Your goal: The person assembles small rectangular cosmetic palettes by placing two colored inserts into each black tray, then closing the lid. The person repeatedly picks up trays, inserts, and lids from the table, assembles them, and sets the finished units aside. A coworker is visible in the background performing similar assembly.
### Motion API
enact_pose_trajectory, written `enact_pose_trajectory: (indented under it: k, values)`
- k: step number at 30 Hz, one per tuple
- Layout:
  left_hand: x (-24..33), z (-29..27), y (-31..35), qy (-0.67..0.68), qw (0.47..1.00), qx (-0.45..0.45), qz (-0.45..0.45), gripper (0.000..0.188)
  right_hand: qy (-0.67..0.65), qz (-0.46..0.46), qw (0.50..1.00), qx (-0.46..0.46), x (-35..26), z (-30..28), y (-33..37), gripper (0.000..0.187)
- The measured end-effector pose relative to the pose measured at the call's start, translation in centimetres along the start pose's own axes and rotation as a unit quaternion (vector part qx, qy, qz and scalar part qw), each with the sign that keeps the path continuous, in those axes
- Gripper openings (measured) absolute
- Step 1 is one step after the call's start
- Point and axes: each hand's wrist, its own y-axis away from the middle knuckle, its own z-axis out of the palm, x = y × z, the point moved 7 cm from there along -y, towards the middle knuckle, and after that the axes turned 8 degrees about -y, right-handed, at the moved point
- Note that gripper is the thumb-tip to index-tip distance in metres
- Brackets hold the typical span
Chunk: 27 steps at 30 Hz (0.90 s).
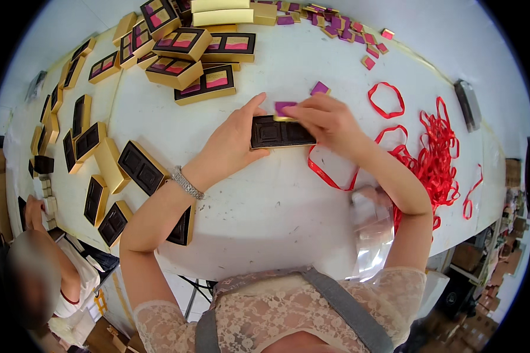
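Note:
My left hand (232,132) grips the left end of a small box with a black two-compartment tray (269,134), fingers on its far side and thumb on the near side. Above the tray, my right hand (330,120) pinches a small purple and gold square piece (285,109), tilted over the middle of the box. The two compartments look unfilled, though my right hand covers the right end. Just beyond that hand lies another purple square piece (320,88).
Filled gold boxes (212,82) are piled at the far left; boxes with bare black trays (141,167) stand left of my arm. Tangled red ribbon loops (433,159) lie right, near clear plastic (371,226). Small squares (341,26) scatter at the back. A person (53,270) sits lower left.

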Motion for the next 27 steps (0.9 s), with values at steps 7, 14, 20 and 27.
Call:
enact_pose_trajectory:
  k: [7, 14, 20, 27]
  values:
    - [0.5, 0.2, 0.3, -0.104, 0.989, 0.046, 0.093, 0.086, -0.044, 0.090, 0.991, 0.086, 2.2, 1.5, -0.5, 0.021]
    - [1.1, 0.6, 0.8, -0.101, 0.990, 0.031, 0.089, 0.066, 0.013, 0.078, 0.996, 0.036, 2.7, 2.6, -3.3, 0.020]
    - [-0.2, 0.4, 0.6, -0.039, 0.999, -0.023, -0.009, 0.067, -0.004, 0.075, 0.992, -0.099, 5.9, 4.5, -4.7, 0.028]
    - [-1.2, 1.1, 0.1, 0.085, 0.995, -0.047, -0.019, 0.088, 0.012, -0.106, 0.958, -0.265, -2.1, 3.5, -0.9, 0.035]
